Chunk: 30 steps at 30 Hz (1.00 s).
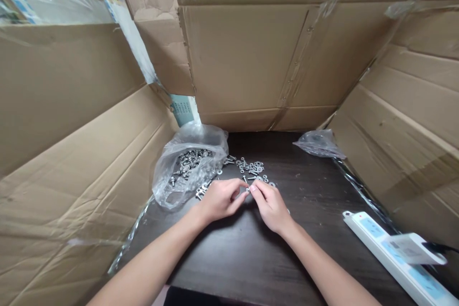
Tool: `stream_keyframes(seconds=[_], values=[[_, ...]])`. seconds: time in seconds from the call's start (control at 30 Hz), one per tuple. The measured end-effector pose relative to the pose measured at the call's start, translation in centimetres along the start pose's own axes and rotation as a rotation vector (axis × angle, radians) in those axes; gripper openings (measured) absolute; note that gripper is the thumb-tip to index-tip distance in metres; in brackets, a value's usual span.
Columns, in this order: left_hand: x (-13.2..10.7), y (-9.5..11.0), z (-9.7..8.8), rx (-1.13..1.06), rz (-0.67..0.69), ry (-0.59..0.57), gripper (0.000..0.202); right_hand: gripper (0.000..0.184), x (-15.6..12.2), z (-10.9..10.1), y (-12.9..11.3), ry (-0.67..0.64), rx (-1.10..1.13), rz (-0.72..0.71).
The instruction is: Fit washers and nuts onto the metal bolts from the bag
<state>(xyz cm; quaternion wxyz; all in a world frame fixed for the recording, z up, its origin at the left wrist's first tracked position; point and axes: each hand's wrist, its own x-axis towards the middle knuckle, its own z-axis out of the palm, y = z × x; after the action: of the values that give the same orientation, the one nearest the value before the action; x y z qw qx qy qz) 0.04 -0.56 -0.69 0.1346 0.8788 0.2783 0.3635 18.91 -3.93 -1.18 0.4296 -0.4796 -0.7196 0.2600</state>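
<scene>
Forearms (154, 258) extend from the near edge over the dark bench (315, 229). Left hand (223, 199) and right hand (268, 205) meet at the fingertips; each grip is a thumb-and-forefinger pinch, apparently closed on one small metal part (247, 190) between them, its exact form too small to tell. Just beyond lie loose screws and washers (257, 170); to the far left, an open bag (211, 135) holds more hardware. A power strip (362, 222) occupies the right side, well apart from the hands. For sound handling, one pinch should steady the part while the other makes any fine adjustment, the tips set on its edges so that they do not hide it. Working low over the bench seems wise, since a dropped part could roll among the loose pieces; light, even pressure should serve better than force.
</scene>
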Motion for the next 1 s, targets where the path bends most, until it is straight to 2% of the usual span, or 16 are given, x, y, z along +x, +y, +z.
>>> stream_keyframes(seconds=[0.17, 0.3, 0.33, 0.4, 0.53, 0.6, 0.7, 0.8, 0.87, 0.97, 1.0], values=[[0.09, 0.22, -0.27, 0.021, 0.002, -0.002, 0.014, 0.031, -0.02, -0.17, -0.2, -0.016, -0.011, -0.08], [0.07, 0.18, -0.43, 0.044, -0.017, 0.024, 0.014, 0.006, -0.07, -0.44, -0.39, 0.012, -0.072, -0.146], [0.07, 0.16, -0.46, 0.047, -0.017, 0.027, 0.014, 0.006, -0.07, -0.45, -0.42, 0.033, -0.083, -0.147], [0.09, 0.14, -0.45, 0.048, -0.012, 0.029, 0.013, 0.009, -0.02, -0.37, -0.39, 0.077, -0.095, -0.125], [0.12, 0.15, -0.33, 0.07, 0.009, 0.019, 0.014, 0.033, 0.16, -0.02, -0.2, 0.083, -0.085, -0.105], [0.14, 0.09, -0.3, 0.088, 0.004, 0.019, 0.015, 0.031, 0.18, 0.04, -0.17, 0.078, -0.078, -0.128], [0.24, -0.1, -0.36, 0.105, -0.023, 0.038, 0.016, 0.008, 0.04, -0.06, -0.19, 0.107, -0.104, -0.126], [0.33, -0.25, -0.4, 0.117, -0.035, 0.051, 0.016, 0.021, -0.05, -0.14, -0.13, 0.128, -0.095, -0.075], [0.33, -0.27, -0.35, 0.119, -0.028, 0.039, 0.016, 0.011, 0.01, -0.07, -0.06, 0.114, -0.075, -0.034], [0.29, -0.21, -0.23, 0.12, -0.023, 0.011, 0.016, 0.03, 0.14, 0.13, -0.04, 0.07, -0.06, -0.014], [0.28, -0.19, -0.2, 0.124, -0.024, 0.009, 0.016, 0.032, 0.15, 0.19, -0.07, 0.064, -0.057, -0.02]])
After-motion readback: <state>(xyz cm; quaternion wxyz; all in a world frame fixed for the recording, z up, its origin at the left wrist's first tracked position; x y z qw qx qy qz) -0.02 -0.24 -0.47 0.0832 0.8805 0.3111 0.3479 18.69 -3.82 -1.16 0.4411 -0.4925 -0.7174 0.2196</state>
